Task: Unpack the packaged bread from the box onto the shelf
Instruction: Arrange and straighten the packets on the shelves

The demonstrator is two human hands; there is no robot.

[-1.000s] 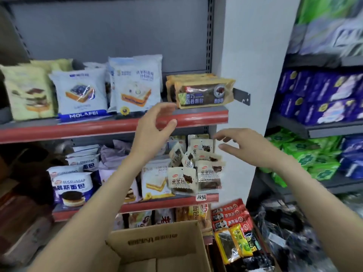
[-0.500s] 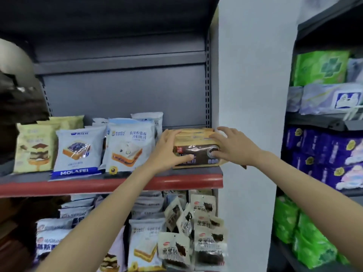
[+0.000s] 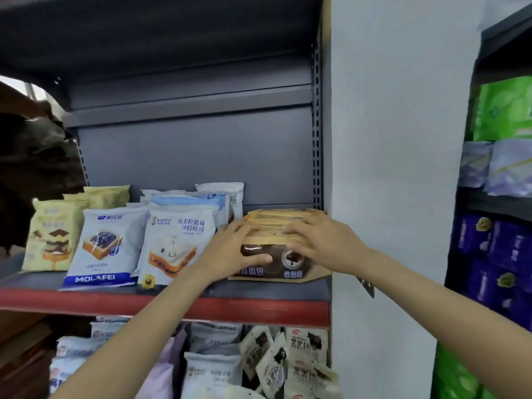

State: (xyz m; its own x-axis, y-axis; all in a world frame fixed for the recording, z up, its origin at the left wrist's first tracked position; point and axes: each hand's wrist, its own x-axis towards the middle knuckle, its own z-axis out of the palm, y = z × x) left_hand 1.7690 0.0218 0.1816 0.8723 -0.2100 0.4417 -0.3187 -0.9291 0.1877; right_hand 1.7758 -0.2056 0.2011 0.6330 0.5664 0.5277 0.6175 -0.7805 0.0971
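bread stack (image 3: 276, 273) is seen at right end of upper shelf (image 3: 172, 308), long axis left-right | left hand (image 3: 236, 249) and right hand (image 3: 319, 243) are laid flat, fingers spread, on its top, 1 per end | both equally near; squaring judged underway

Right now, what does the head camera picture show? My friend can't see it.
Two hands, left hand and right hand, rest on a stack of brown bread packets at the right end of a red-edged shelf. White and yellow bread bags stand beside it.
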